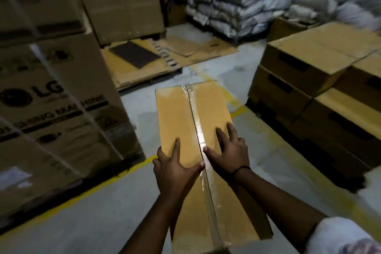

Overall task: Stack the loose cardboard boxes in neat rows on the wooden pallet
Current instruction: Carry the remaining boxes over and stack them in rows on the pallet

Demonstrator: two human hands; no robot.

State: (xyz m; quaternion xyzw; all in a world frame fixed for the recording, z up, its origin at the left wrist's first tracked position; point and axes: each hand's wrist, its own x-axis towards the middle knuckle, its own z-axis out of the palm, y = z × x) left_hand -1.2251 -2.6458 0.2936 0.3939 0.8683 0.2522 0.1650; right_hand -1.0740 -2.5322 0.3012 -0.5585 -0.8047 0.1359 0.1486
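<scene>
Both bare forearms run from the bottom edge toward frame centre. Left hand (pixel 177 169), lower centre: index straight on top of the box (pixel 185 113), thumb spread right, outer fingers curled over its left edge. Right hand (pixel 228 150) just right of it: palm down, fingers splayed flat on the top, thumb pointing left. Dark band (pixel 241 169) on the right wrist.

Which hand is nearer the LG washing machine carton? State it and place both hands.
Left. The left hand sits at the left edge of the carried box, facing the LG carton; the right hand lies right of the tape seam, farther away.
</scene>
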